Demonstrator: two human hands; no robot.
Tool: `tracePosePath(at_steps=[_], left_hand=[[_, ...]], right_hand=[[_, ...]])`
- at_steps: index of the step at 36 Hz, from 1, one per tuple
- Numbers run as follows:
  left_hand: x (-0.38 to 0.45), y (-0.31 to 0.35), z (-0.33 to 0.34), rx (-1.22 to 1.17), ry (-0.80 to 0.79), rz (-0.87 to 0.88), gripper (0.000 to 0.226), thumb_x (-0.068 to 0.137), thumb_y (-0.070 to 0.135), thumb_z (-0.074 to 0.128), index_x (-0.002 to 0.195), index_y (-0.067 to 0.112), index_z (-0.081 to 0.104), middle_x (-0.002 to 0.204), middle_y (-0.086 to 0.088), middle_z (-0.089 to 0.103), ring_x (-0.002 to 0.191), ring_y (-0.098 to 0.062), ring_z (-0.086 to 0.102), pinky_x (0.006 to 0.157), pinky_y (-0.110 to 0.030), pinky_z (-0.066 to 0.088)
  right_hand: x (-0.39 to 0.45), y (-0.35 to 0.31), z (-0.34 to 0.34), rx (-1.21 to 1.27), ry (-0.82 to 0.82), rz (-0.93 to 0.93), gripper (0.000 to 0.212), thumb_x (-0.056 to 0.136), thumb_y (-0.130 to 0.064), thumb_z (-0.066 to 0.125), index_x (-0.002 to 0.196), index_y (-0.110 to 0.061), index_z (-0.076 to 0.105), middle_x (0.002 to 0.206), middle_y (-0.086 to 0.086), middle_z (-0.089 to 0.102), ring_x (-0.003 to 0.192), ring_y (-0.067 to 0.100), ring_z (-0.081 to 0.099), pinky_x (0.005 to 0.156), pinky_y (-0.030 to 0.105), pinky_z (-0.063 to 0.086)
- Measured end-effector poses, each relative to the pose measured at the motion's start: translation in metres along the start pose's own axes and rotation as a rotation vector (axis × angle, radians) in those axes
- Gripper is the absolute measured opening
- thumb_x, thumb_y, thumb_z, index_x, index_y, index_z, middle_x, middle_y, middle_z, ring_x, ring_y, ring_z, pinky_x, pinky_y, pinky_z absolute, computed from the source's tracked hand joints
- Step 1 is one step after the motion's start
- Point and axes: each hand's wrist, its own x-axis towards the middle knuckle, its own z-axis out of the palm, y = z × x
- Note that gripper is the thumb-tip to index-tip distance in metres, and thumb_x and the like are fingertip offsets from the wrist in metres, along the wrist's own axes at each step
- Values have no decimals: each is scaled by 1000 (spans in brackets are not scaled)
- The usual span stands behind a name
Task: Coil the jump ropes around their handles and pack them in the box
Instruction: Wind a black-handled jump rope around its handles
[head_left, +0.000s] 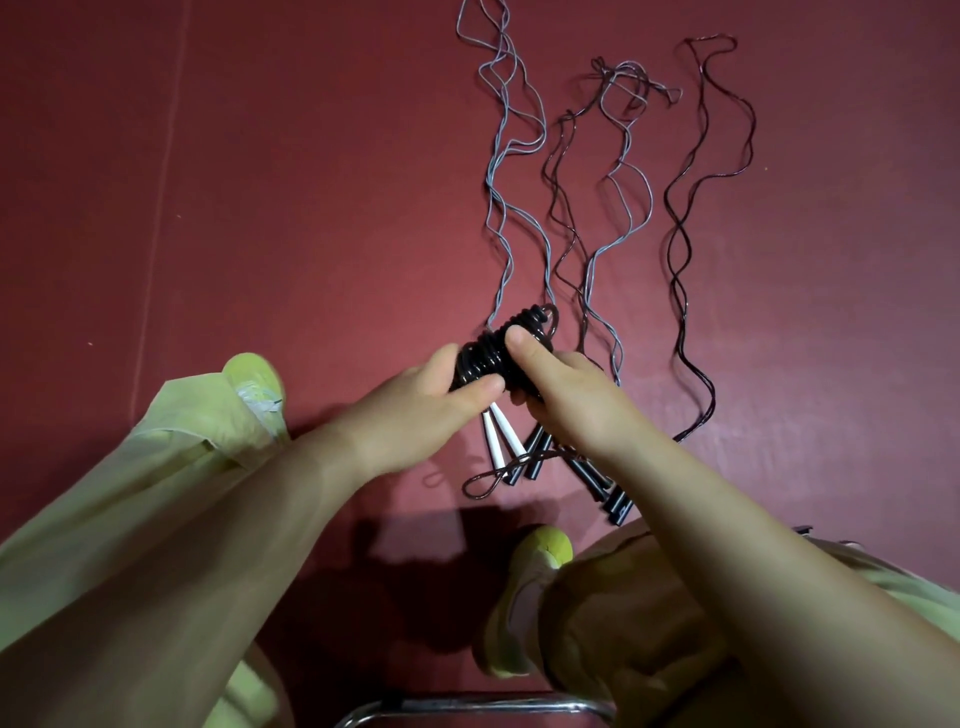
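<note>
Left hand (431, 410): we see it gripping the black coiled jump rope (498, 353) above the red floor (260, 208), thumb along its near side. Right hand (561, 379): thumb pressed on the coils, fingers curled under. Handles (535, 457) below partly hidden by both hands. Loose ropes (597, 208) run far, cut off at top

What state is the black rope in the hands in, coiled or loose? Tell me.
Coiled. The black rope sits in tight turns around its handles, gripped by left hand and right hand.
</note>
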Motion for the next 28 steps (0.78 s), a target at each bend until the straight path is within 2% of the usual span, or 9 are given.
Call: tracePosePath(at_steps=[2,4,7,12,15,17,22,25,28], left_hand=[[0,3,-1,-212,-82,-16,52,73,71,42,98,27,55,91,5,65,86,-12,61,85,-34,46],[0,9,-3,-369,-150,-52,48,86,62,40,96,18,58,81,0,64,69,-10,59,73,-28,48],[1,15,-7,-585,-325,-132,60,86,67,33,97,14,59,73,-4,62,62,-16,56,66,-32,47],[-1,20,-12,-659,-504,-190,58,79,58,31,107,15,58,72,-6,66,61,-17,60,69,-33,48],[-2,17,-13,-696,-492,-208,52,78,54,37,90,16,69,69,-5,66,63,-17,61,67,-33,54],[-1,17,-12,-712,-446,-205,50,78,53,43,82,14,74,67,-3,64,62,-15,59,64,-32,56],[7,16,-4,-621,-270,-181,55,78,59,62,98,7,60,60,2,60,53,-9,55,62,-27,55],[10,16,0,-519,-196,-137,49,71,52,54,89,7,60,57,4,60,50,-8,53,63,-27,51],[12,14,3,-400,-116,-93,36,84,44,55,79,9,59,55,5,62,48,-7,53,52,-19,45]], right_hand=[[1,3,-2,12,18,4,61,93,-63,38,67,-12,58,33,-12,37,33,4,34,54,27,25],[2,6,-5,33,32,-3,61,92,-64,39,66,-12,59,35,-11,35,35,5,32,55,28,25],[3,9,-8,67,38,-57,60,86,-68,41,66,-14,60,43,-12,43,41,3,36,58,27,27],[4,10,-13,166,-34,-186,61,74,-70,40,72,-13,62,58,-2,41,52,10,35,58,29,27],[1,10,-15,217,-95,-238,52,80,-61,42,70,-12,53,56,-5,33,52,11,29,52,26,23],[1,11,-17,233,-122,-250,55,84,-56,42,74,-2,51,56,-6,32,53,12,28,51,24,23],[3,14,-22,230,-154,-95,48,97,-55,38,78,-14,56,63,4,52,47,10,51,44,15,35],[6,19,-21,228,-194,-2,58,98,-58,32,94,-8,62,64,3,57,51,16,56,51,24,42],[6,21,-20,164,-193,28,65,96,-62,30,93,-7,63,63,3,54,51,18,55,55,28,45]])
